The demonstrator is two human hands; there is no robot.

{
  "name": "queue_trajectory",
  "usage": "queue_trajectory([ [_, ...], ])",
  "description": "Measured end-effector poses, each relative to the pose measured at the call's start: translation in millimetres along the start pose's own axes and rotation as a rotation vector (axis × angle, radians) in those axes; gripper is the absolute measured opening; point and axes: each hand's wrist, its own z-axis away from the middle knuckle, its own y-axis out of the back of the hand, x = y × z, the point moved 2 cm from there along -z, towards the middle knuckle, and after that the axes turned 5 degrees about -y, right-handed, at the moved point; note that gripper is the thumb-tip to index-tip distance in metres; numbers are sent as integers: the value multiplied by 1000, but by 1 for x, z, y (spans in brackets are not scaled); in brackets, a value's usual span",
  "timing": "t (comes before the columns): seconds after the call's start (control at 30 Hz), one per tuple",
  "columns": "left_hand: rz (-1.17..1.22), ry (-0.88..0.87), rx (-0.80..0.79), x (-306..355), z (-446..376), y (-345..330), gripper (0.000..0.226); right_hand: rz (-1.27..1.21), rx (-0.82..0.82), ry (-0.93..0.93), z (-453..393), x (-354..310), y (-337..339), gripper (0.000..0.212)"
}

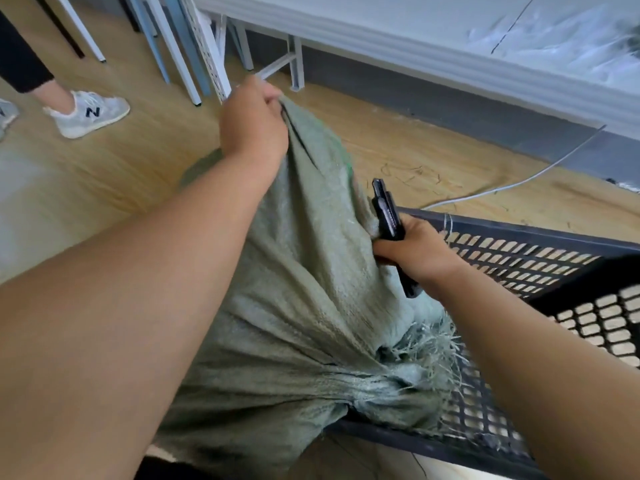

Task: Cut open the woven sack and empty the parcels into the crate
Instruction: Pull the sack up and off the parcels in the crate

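Green woven sack (298, 289) slumped over black crate (540, 251) rim, long axis six to twelve o'clock, frayed tied mouth toward five; left hand (252, 126) clenched on far corner, right hand (412, 251) grasping black cutter (388, 216) pointing twelve; bare floor (433, 157) toward one.

Parcel-sorting workrm: white metal-frame bench (415, 46), perforated rack posts (204, 53), black mesh crate (519, 258), wood-look floor (433, 157).
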Motion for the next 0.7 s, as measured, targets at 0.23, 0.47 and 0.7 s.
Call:
queue_trajectory([
  [0.23, 209, -327, -154, 68, 54, -18, 12, -220, 550, -185, -7, -10, 63, 35],
  [0.47, 121, -333, -260, 86, 80, -24, 12, 3, 553, 196, 1, -95, 85, 26],
  [0.7, -92, -535, -512, 108, 143, -58, 25, 675, 82, 296, 1, -169, 45, 47],
])
